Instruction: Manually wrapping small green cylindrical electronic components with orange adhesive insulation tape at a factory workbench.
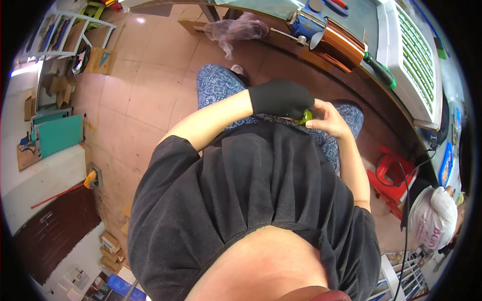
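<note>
- Holds a small green thing [304, 118] in the right hand [329, 119], a little above and right of the middle of the frame, over the lap of the blue patterned trousers [216, 90].
- Has the right fingers [321, 104] drawn narrow around the small green thing, with the thumb on its lower side.
- Wears a black cover [271, 98], perhaps a glove, over the left hand [296, 99], close beside the right; cannot tell whether the fingers beneath are spread, curled or also gripping.
- Seems, as a judgement, to be at a step of close handwork between both hands; too small and too hidden to tell whether joining, turning or pulling at the small green thing.
- Calls next, by the look of it, for a steady left hand and a light, sure pinch on the right, without snagging the edge of the black cover.
- Leaves out of reach of both hands, at the upper right, a bench [365, 26] carrying a blue vise [312, 24], a copper-coloured cylinder [339, 45], a green-handled tool [380, 70] and a white slotted tray [409, 62].
- Shows nothing from the bench in the right hand's grasp beyond the small green thing.
</note>
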{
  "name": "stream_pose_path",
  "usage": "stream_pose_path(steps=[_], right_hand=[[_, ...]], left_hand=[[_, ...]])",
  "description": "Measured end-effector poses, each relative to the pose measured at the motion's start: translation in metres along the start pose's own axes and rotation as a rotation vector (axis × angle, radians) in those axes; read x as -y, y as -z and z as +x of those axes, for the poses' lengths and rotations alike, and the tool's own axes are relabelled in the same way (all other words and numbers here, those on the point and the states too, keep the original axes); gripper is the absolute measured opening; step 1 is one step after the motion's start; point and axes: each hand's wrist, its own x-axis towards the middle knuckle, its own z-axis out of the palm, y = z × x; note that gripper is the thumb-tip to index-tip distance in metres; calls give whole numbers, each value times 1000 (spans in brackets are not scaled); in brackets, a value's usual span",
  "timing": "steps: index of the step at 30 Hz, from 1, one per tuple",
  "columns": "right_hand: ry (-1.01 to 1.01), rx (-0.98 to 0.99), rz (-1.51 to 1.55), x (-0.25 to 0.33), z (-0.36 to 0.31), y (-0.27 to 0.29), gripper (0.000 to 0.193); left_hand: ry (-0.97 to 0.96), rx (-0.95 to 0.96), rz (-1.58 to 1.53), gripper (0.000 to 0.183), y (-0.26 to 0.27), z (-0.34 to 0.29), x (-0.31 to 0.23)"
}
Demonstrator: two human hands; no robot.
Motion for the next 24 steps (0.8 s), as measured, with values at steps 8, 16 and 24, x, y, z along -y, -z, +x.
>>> stream_pose_path(steps=[8,16,24], right_hand=[[-33,11,385,-12,7,-3,40],[-1,42,466,-15,5,7,38],[-86,104,360,-2,7,-1,30]], left_hand=[[-188,-32,252,15,6,13,-8],[22,-148,-165,17,11,-6,1],[-85,-319,-131,19,-40,-21,0]])
